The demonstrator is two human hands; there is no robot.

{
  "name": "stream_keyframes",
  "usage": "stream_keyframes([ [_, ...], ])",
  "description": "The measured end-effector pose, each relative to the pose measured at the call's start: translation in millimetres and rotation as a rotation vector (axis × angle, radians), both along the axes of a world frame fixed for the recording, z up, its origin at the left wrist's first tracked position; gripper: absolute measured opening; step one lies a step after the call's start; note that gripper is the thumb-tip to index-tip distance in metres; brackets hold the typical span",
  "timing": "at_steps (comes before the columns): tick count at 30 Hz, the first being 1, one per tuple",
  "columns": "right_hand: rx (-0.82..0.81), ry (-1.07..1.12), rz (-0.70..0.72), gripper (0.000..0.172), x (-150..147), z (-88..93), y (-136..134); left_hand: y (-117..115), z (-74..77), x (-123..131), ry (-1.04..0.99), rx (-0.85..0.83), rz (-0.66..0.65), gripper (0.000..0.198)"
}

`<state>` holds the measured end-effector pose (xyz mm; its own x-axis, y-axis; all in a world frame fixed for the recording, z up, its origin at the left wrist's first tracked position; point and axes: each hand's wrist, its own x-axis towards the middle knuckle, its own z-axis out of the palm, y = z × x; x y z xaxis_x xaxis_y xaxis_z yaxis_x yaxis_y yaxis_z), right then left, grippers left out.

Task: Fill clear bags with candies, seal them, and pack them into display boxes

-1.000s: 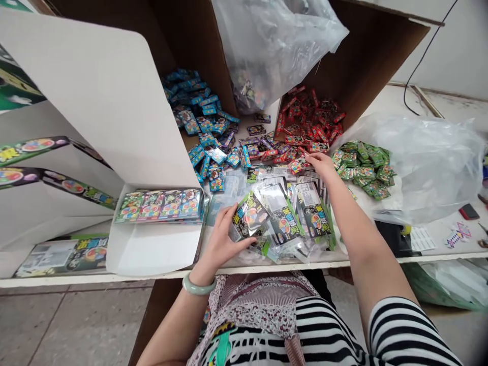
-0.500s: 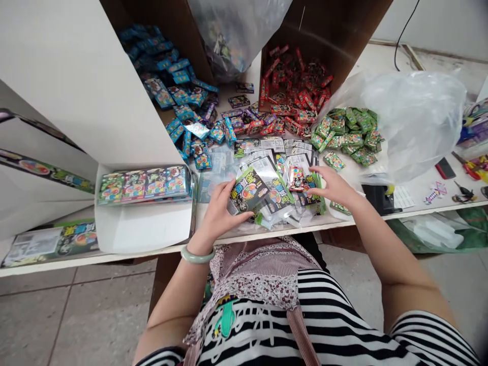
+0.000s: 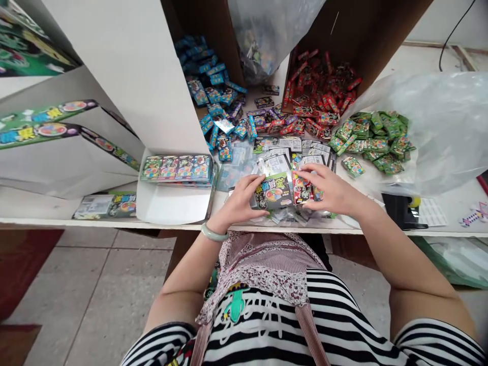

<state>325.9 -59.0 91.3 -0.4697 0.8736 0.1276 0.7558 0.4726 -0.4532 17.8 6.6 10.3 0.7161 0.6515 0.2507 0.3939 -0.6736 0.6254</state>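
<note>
My left hand (image 3: pixel 241 202) grips a printed black-and-green packet (image 3: pixel 273 193) by its left side, thumb below and fingers above. At the packet's right end, my right hand (image 3: pixel 331 190) holds a small red box (image 3: pixel 302 189) between thumb and fingers. Box and packet meet edge to edge; whether the box is partly inside cannot be made out. Under and behind both hands lies a loose pile of similar clear packets (image 3: pixel 276 163) with printed cards.
Small blue boxes (image 3: pixel 213 94), red boxes (image 3: pixel 324 96) and green boxes (image 3: pixel 381 132) lie heaped behind. On the left stands a white display carton (image 3: pixel 168 203) with a printed row of boxes (image 3: pixel 178 168). A clear plastic bag (image 3: pixel 438 132) and a black tape dispenser (image 3: pixel 398 208) are rightward.
My right hand has brought the red box left to the packet's right end. The packet in my left hand has turned more level. The camera view has shifted left.
</note>
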Motion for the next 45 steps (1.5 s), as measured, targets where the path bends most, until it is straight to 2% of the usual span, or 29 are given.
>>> stream_keyframes([
  [3,-0.03,-0.076,0.102,0.075,-2.2,5.0,2.3,2.2,0.7,4.5,0.03,0.028,-0.065,0.102],
  [6,-0.063,-0.099,0.136,0.075,-2.7,4.0,6.5,2.3,-1.0,4.4,0.03,0.037,-0.088,0.102],
  [13,-0.151,-0.053,0.108,0.078,-12.9,-4.3,21.8,3.4,-4.6,-1.1,0.034,-0.059,-0.107,0.1],
  [18,-0.138,0.041,0.016,0.096,-20.4,-14.1,27.2,3.6,-9.2,-1.3,-0.011,-0.066,-0.037,0.103],
  [19,-0.101,0.069,-0.019,0.093,-22.5,-15.2,25.5,3.0,-10.5,-1.5,-0.028,-0.062,0.0,0.103],
  [21,-0.037,0.102,-0.059,0.074,-28.5,-15.8,19.6,1.6,-12.5,-2.2,-0.063,-0.054,0.06,0.103],
  [24,-0.076,0.112,0.03,0.047,-37.4,-14.8,17.2,0.9,-13.9,-4.2,-0.094,-0.046,0.069,0.103],
  [26,-0.125,0.191,0.035,0.042,-35.8,-15.6,34.3,1.8,-13.4,-7.1,-0.106,-0.04,0.077,0.103],
  [28,-0.114,0.318,-0.137,0.038,-25.0,-19.9,73.3,3.2,-12.1,-11.6,-0.118,-0.024,0.111,0.103],
  [29,-0.072,0.373,-0.301,0.038,-17.2,-23.6,100.0,3.6,-11.1,-14.2,-0.122,-0.016,0.126,0.103],
  [31,-0.029,0.31,-0.569,0.034,-1.0,-33.0,161.0,3.3,-8.7,-18.9,-0.124,-0.006,0.144,0.105],
  [34,-0.123,0.089,-0.834,0.041,13.0,-46.6,245.0,0.9,-6.0,-23.1,-0.11,-0.005,0.154,0.105],
  [37,-0.233,0.047,-0.927,0.053,13.1,-56.0,292.8,-1.1,-6.7,-24.2,-0.083,-0.011,0.177,0.105],
  [39,-0.283,0.074,-0.908,0.045,12.2,-61.3,301.5,-1.1,-8.6,-25.1,-0.066,-0.021,0.202,0.105],
  [41,-0.327,0.115,-0.886,0.031,14.6,-66.3,294.0,-0.2,-10.9,-27.1,-0.057,-0.03,0.22,0.103],
  [43,-0.349,0.182,-0.861,0.029,20.6,-69.9,273.2,1.4,-12.7,-29.7,-0.06,-0.037,0.227,0.102],
  [45,-0.357,0.259,-0.825,0.036,28.8,-70.2,242.5,3.4,-13.6,-31.7,-0.072,-0.043,0.228,0.101],
])
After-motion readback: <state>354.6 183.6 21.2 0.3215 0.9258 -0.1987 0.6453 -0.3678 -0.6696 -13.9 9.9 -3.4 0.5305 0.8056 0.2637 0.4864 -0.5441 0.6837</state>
